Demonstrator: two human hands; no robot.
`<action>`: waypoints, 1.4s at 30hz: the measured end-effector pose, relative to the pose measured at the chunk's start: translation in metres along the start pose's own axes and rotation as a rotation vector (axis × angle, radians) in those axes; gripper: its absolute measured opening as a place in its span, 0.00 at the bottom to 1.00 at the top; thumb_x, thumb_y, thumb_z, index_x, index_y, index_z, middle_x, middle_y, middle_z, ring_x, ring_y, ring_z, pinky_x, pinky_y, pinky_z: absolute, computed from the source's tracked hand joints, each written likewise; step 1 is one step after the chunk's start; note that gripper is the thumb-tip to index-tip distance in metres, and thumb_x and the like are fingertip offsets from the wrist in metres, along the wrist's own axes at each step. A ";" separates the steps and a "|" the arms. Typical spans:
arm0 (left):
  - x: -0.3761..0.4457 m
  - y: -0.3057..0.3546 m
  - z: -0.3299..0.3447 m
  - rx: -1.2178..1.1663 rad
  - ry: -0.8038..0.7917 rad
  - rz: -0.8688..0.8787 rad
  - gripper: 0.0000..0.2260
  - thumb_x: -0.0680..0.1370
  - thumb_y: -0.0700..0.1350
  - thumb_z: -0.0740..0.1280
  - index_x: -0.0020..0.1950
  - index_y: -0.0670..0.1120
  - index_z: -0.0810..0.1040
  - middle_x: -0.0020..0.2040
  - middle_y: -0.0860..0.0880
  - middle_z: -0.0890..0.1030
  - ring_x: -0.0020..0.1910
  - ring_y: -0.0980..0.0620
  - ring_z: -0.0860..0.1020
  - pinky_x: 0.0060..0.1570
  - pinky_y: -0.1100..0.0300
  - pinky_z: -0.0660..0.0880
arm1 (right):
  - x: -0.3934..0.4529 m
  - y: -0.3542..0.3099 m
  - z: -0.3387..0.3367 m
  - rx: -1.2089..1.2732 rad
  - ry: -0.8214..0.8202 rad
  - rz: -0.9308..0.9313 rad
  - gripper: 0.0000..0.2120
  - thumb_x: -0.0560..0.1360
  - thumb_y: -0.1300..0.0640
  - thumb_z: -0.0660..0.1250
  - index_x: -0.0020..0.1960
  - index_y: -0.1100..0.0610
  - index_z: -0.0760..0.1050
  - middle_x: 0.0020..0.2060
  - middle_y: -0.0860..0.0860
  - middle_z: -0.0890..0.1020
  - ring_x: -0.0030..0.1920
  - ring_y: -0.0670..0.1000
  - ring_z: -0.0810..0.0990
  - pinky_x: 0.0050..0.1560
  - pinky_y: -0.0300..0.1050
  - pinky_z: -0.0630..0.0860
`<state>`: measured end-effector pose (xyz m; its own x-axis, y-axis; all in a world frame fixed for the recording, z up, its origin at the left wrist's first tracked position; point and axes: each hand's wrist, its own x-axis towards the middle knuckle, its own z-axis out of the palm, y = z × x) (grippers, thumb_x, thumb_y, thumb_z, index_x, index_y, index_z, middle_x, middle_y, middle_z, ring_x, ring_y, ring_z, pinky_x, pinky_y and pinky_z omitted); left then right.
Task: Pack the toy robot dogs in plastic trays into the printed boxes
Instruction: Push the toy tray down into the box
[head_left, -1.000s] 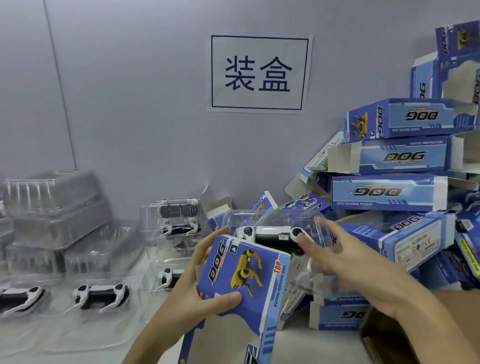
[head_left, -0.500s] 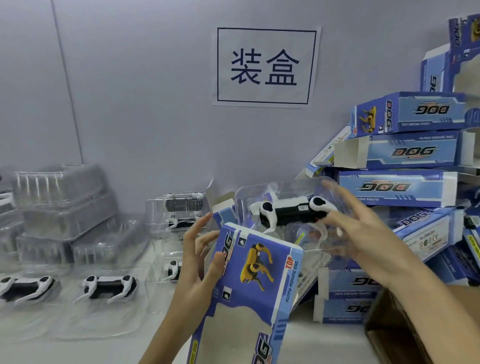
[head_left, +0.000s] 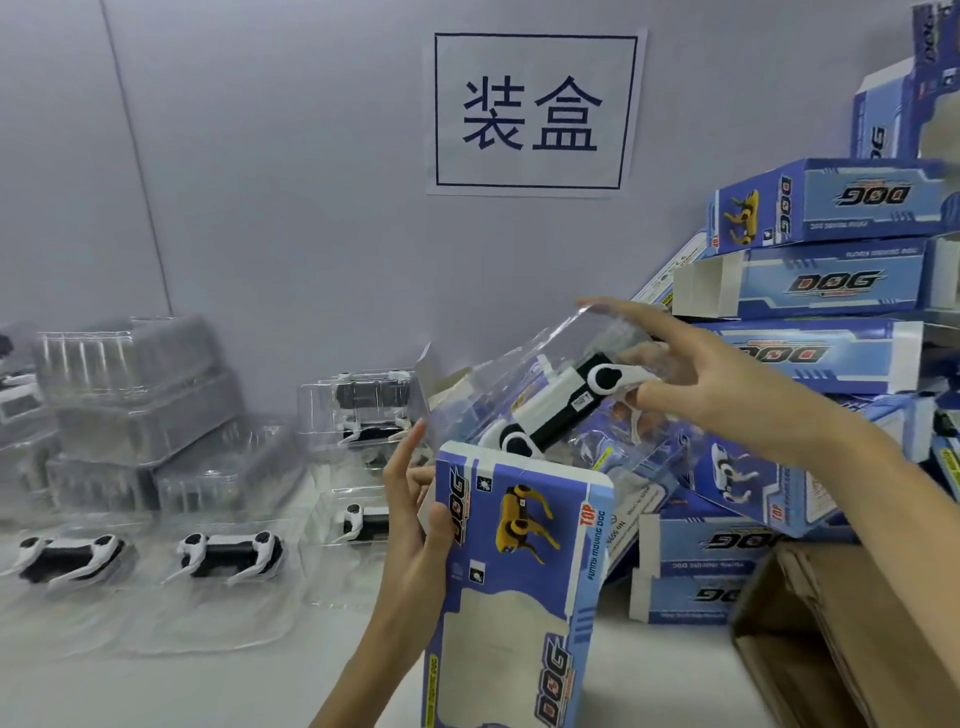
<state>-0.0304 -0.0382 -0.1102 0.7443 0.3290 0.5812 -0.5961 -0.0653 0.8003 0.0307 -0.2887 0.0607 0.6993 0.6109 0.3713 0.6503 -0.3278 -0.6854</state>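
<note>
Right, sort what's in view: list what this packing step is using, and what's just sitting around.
In use:
- left hand holding the upright printed box
- right hand holding the clear tray with the toy dog, tilted toward the box's open top

Lying about:
- box pile
- trayed dogs on the table
- empty tray stack
- wall sign
- cardboard carton
</note>
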 end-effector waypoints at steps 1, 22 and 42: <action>0.000 -0.001 0.000 0.004 0.001 0.016 0.43 0.70 0.79 0.64 0.79 0.59 0.63 0.56 0.29 0.75 0.47 0.38 0.80 0.54 0.54 0.81 | 0.002 -0.005 -0.001 -0.027 -0.040 -0.012 0.33 0.80 0.58 0.69 0.74 0.28 0.66 0.63 0.54 0.82 0.58 0.58 0.86 0.58 0.61 0.82; -0.009 -0.003 -0.007 0.035 -0.004 0.095 0.21 0.83 0.68 0.59 0.74 0.64 0.68 0.66 0.56 0.80 0.60 0.53 0.83 0.52 0.62 0.81 | 0.046 -0.076 0.023 -0.479 -0.385 -0.086 0.32 0.74 0.33 0.72 0.73 0.27 0.63 0.57 0.41 0.77 0.46 0.30 0.78 0.48 0.36 0.71; -0.012 0.004 0.001 -0.038 -0.008 0.111 0.23 0.83 0.67 0.60 0.77 0.64 0.67 0.71 0.51 0.78 0.63 0.45 0.83 0.53 0.58 0.82 | -0.070 0.036 0.172 0.096 0.881 -0.170 0.25 0.81 0.41 0.63 0.72 0.55 0.75 0.68 0.48 0.78 0.70 0.52 0.77 0.68 0.48 0.74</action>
<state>-0.0417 -0.0435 -0.1142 0.6754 0.3146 0.6670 -0.6856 -0.0654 0.7250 -0.0455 -0.2194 -0.0974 0.5959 -0.1409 0.7906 0.7655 -0.1977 -0.6123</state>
